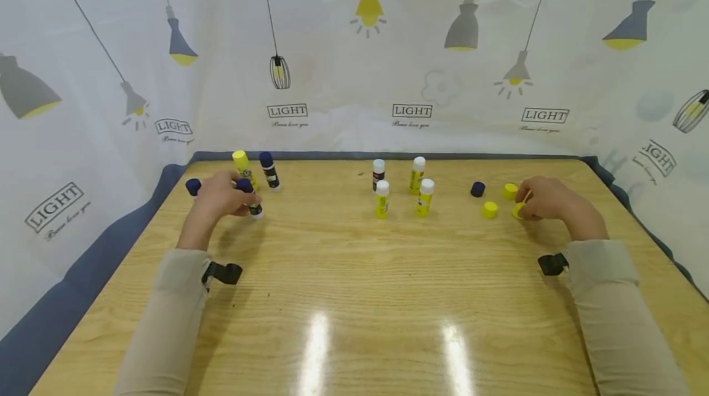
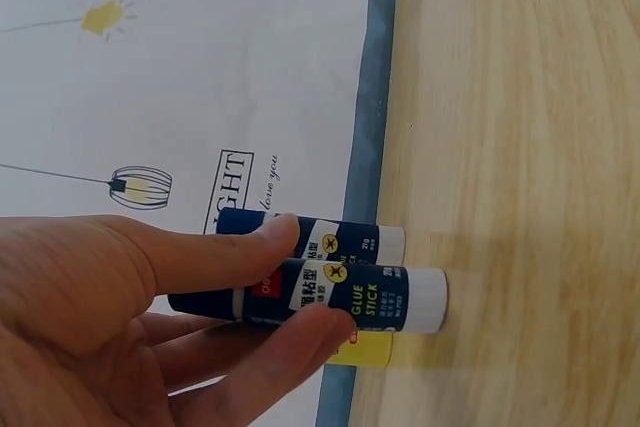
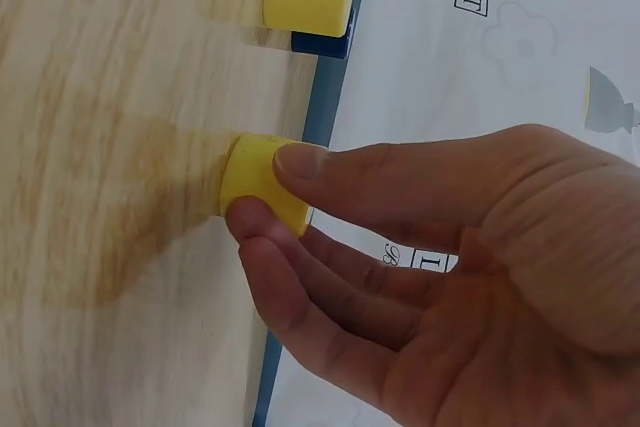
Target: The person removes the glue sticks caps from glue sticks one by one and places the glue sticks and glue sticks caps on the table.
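My left hand grips a dark blue glue stick with a white base, thumb on one side and fingers on the other. Behind it stand another dark blue glue stick and a yellow glue stick. A further dark blue cap shows left of this hand. At the right, my right hand pinches a yellow cap between thumb and fingers. Two more yellow caps, one behind and one to the left, sit close by, with a dark blue cap farther left.
Mid-table stand several uncapped glue sticks with white tops: a dark one and yellow ones. The wooden table ends at a blue-grey strip along a printed curtain.
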`<state>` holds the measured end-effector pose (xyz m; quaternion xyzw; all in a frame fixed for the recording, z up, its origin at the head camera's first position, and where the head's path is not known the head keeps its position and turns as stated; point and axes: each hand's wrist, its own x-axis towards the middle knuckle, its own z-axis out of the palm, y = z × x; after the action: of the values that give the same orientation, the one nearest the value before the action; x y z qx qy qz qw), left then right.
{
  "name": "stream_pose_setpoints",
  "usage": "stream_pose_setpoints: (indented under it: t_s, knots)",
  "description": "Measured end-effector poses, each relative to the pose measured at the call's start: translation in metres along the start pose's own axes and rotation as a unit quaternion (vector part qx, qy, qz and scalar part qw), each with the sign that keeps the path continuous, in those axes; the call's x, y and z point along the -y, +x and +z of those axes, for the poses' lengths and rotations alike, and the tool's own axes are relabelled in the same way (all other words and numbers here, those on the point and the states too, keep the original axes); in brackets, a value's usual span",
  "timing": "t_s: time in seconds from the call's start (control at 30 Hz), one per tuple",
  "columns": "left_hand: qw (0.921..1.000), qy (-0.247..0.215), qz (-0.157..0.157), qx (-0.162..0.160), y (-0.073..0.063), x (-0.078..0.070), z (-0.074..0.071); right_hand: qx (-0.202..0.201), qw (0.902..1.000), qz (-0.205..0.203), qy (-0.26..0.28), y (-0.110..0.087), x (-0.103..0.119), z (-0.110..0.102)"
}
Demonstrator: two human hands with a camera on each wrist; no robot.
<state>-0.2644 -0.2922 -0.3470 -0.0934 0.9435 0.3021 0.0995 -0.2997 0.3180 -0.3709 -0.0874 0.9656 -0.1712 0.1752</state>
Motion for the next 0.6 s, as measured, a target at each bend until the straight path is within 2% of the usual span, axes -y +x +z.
stream_pose_setpoints:
  t_s: [0.2,0.43,0.6]
  knots:
    - [0.9999,-0.008,-0.005,-0.005,0.001,0.001,0.0,-0.007,0.9999,-0.006,-0.009,0.0,-0.002,0.0]
    - [0.9995,-0.021,0.014,0.018,0.002,0.005,0.0,0.023,0.9996,-0.006,0.015,-0.01,-0.004,-0.005]
    - [0.999,-0.032,0.025,0.019,0.004,0.005,0.002,-0.003,0.9996,-0.017,0.023,-0.015,-0.006,-0.009]
